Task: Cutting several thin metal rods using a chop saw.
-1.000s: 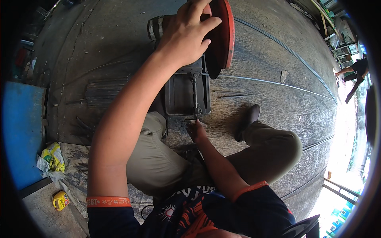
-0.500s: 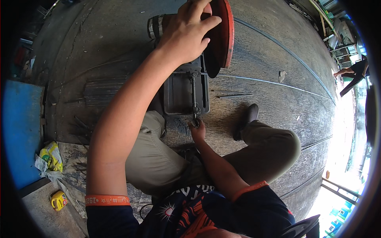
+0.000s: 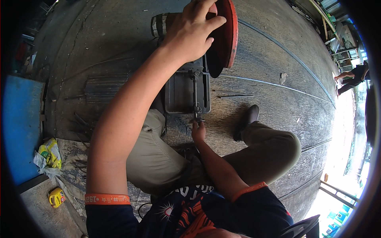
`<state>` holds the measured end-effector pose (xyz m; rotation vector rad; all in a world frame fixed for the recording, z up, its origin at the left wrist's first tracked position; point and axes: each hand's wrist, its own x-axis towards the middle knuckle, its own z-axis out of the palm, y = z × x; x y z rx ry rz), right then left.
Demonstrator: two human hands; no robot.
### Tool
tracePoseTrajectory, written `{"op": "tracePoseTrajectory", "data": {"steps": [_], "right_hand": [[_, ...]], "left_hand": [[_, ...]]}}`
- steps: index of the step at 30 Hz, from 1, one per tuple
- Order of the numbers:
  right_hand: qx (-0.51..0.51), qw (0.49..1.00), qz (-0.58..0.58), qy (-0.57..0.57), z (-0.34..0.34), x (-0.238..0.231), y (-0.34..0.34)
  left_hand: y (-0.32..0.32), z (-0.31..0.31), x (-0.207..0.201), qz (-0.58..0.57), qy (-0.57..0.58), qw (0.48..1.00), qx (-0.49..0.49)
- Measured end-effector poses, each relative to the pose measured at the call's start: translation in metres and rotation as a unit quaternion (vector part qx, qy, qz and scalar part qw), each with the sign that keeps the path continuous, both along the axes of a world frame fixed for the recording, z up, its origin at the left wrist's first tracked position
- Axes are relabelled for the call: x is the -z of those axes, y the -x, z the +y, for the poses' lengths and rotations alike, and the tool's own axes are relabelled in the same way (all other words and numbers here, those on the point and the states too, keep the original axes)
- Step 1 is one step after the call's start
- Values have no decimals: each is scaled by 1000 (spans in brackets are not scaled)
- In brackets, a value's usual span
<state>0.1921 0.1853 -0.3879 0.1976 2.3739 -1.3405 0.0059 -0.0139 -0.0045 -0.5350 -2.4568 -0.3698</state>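
Note:
A cut-off saw with a red disc guard (image 3: pixel 232 35) stands on the floor in front of me. My left hand (image 3: pixel 192 33) reaches over its top, fingers curled round the handle beside the guard; the grip is partly hidden by the hand and cut by the upper edge. Below it, a threaded vise screw (image 3: pixel 195 89) runs toward me over the dark metal base tray (image 3: pixel 180 110). The fingers of my right hand (image 3: pixel 199 131) are closed on the vise crank (image 3: pixel 198 119) at the screw's near end, between my knees.
Dark metal strips (image 3: pixel 105 88) lie left of the saw. Short thin rods (image 3: pixel 236 96) and long metal bars (image 3: pixel 274 82) lie to the right. A blue panel (image 3: pixel 22 127), a yellow bag (image 3: pixel 50 154) and a yellow container (image 3: pixel 57 197) are at left. Another person (image 3: pixel 353 77) is at far right.
My right hand has shifted slightly and the crank in its fingers has turned. The left hand stays on the saw. The person at far right has changed leg position.

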Motion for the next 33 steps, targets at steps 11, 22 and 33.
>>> {"op": "tracePoseTrajectory", "data": {"steps": [11, 22, 33], "right_hand": [[4, 973, 180, -142, 4, 24, 0], [240, 953, -113, 147, 6, 99, -1], [405, 692, -386, 456, -22, 7, 11]], "left_hand": [[4, 2, 0, -33, 15, 999, 14], [7, 6, -7, -102, -1, 994, 47], [-2, -3, -10, -108, 13, 994, 24]]}}
